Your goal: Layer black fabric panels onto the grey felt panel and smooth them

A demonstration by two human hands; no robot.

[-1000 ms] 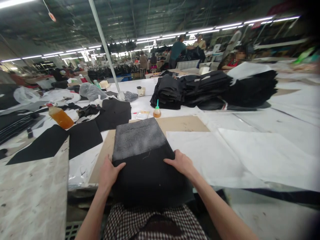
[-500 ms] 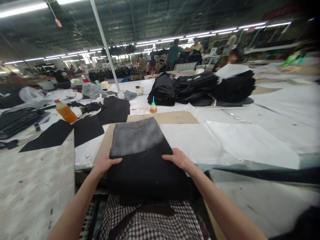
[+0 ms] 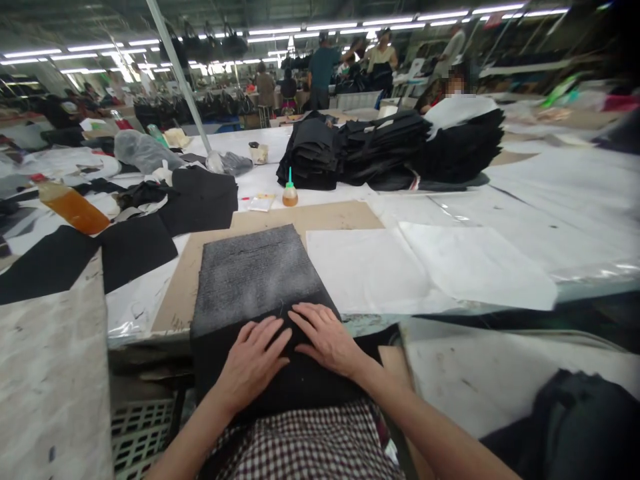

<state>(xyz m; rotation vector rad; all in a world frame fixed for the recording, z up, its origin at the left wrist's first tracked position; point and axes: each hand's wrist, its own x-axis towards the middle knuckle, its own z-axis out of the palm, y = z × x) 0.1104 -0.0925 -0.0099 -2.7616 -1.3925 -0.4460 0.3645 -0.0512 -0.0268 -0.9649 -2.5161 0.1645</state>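
– As the head view looks down past a checked garment [image 3: 310, 443], what lies under the two hands?

– A black panel [image 3: 250, 273], its far part on a brown board [image 3: 320, 217] at the near edge of the table [image 3: 590, 220], its near part reaching over that edge toward the garment.

– How does its surface look?

– Two zones are visible. The far zone is grey and coarse-grained, with cloudy paler patches and a thin dark line near the far edge; the near zone is plain, matte black. A fine loose thread lies close to the boundary, and a small pale speck marks the black zone.

– In what state are the hands?

– Left hand [image 3: 255, 363]: open, palm down, fingers extended across the black zone. Right hand [image 3: 325, 337]: likewise open and laid flat, its fingertips just beside those of the left.

– And the surroundings?

– White paper [image 3: 365, 267] lies to the panel's right; beyond the board stand a green-spouted bottle [image 3: 290, 196] and, farther back, stacked black pieces [image 3: 380, 153].
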